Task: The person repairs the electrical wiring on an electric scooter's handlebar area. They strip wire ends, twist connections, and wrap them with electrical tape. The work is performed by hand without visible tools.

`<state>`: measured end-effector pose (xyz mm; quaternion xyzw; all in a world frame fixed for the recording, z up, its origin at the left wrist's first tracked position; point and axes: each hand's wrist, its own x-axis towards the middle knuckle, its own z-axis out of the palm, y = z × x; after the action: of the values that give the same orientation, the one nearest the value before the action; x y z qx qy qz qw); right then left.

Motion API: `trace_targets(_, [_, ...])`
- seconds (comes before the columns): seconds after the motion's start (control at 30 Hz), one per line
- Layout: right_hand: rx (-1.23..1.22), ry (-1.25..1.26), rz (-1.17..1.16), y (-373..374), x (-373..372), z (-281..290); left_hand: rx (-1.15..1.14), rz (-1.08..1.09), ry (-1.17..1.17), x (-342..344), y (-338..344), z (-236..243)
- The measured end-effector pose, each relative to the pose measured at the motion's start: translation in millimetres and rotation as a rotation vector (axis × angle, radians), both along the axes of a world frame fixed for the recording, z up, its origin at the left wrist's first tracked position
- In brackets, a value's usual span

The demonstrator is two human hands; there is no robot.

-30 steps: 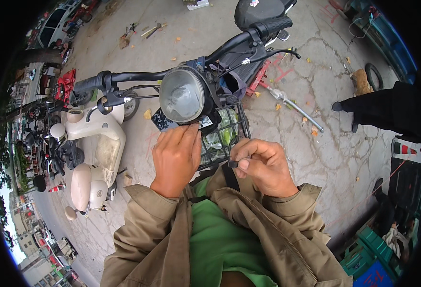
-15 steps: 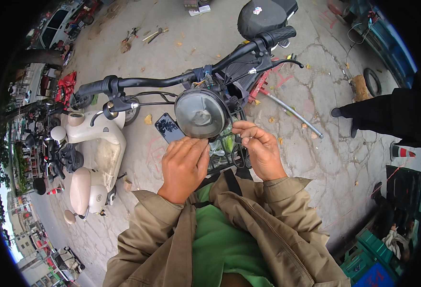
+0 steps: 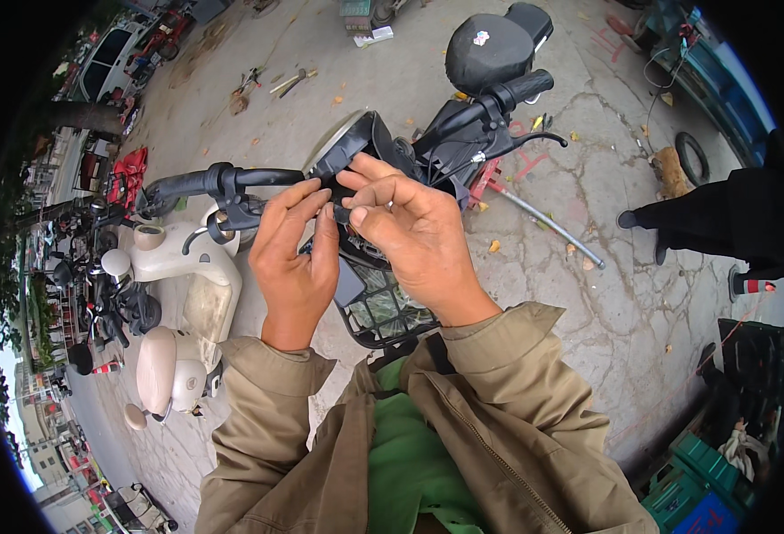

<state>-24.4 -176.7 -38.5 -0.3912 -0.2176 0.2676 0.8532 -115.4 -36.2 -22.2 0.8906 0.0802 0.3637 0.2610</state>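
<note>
The round headlight (image 3: 337, 142) of a two-wheeler is tipped, its rim to the upper left and its black housing toward my hands. Just below it, my right hand (image 3: 423, 245) pinches a small black piece (image 3: 342, 214) between thumb and fingers; its exact kind does not show. My left hand (image 3: 296, 262) meets it from the left, thumb and fingertips drawn together at the housing's lower edge. What those left fingertips hold is hidden. Behind both hands runs the black handlebar (image 3: 272, 177), its middle covered by the headlight and my hands.
Under my hands is a black basket (image 3: 383, 316) holding green and clear plastic, with a phone (image 3: 347, 283) beside it. A cream scooter (image 3: 201, 294) stands left. A metal pipe (image 3: 548, 224) lies on the ground right, near a standing person's dark-clad leg (image 3: 690, 214). Tools (image 3: 292, 83) lie farther off.
The headlight has turned from facing up to tipped leftward, its housing now showing. Both hands have moved up to it and come together, and the right one has shifted left.
</note>
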Motion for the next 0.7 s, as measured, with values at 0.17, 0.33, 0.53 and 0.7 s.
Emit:
trace_targets(0.17, [-0.127, -0.03, -0.048, -14, 6, -9, -0.094, -0.013, 0.085, -1, 7, -14])
trace_targets(0.33, [-0.164, 0.184, 0.017, -48, 9, -17, -0.086, -0.017, 0.053, -7, 0, -26])
trace_targets(0.53, [-0.189, 0.192, 0.067, -66, 15, -18, 0.079, 0.012, 0.027, -4, -1, -23])
trace_targets(0.7, [-0.218, 0.216, 0.053, -79, 11, -16, 0.094, -0.006, 0.014, -5, -10, -19])
